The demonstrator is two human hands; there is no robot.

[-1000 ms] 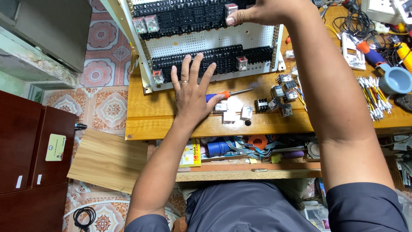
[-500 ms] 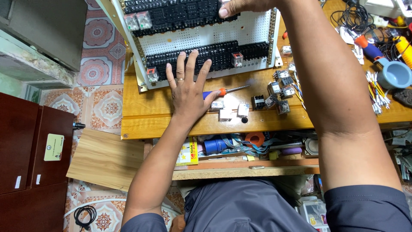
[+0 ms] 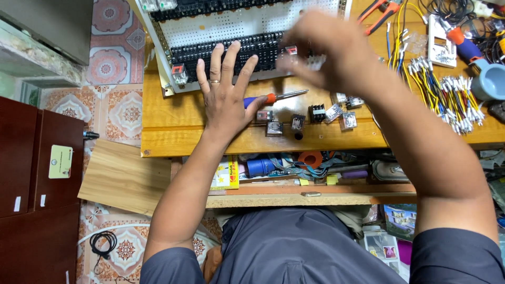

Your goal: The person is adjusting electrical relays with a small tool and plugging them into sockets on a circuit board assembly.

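Left grip is lying spread flat on the desk, fingertips touching the perforated control panel; right grip is blurring above it, closure unclear, screwdriver between.

right hand (blurred) drawn back from upper panel, now lower

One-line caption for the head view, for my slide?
Left hand flat by a screwdriver; blurred right hand over the perforated panel, small relays on the bench.
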